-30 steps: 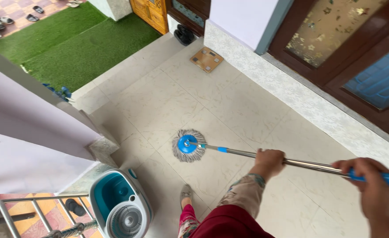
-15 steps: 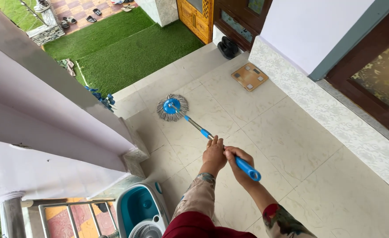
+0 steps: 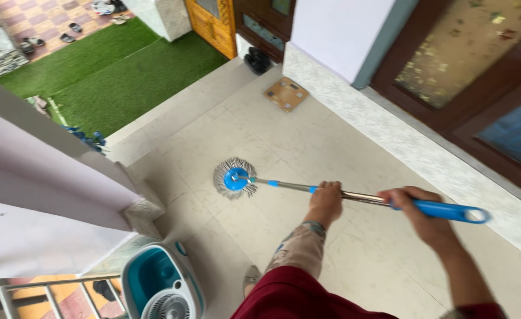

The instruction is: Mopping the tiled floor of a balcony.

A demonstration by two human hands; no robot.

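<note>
Long spin mop with steel pole, blue grip and round grey string head [image 3: 234, 178] lies across frame centre, head flat on the cream tiled floor [image 3: 308, 136]. Left hand [image 3: 325, 201] wrapped mid-pole, right hand [image 3: 417, 210] clenched on the blue grip at right. Looks light and stiff, head soft and floppy; two spaced holds suit it.

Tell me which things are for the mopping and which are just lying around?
For the mopping: mop, held by left hand and right hand; spin bucket.
Just lying around: square scale, black shoes, sandals.
</note>
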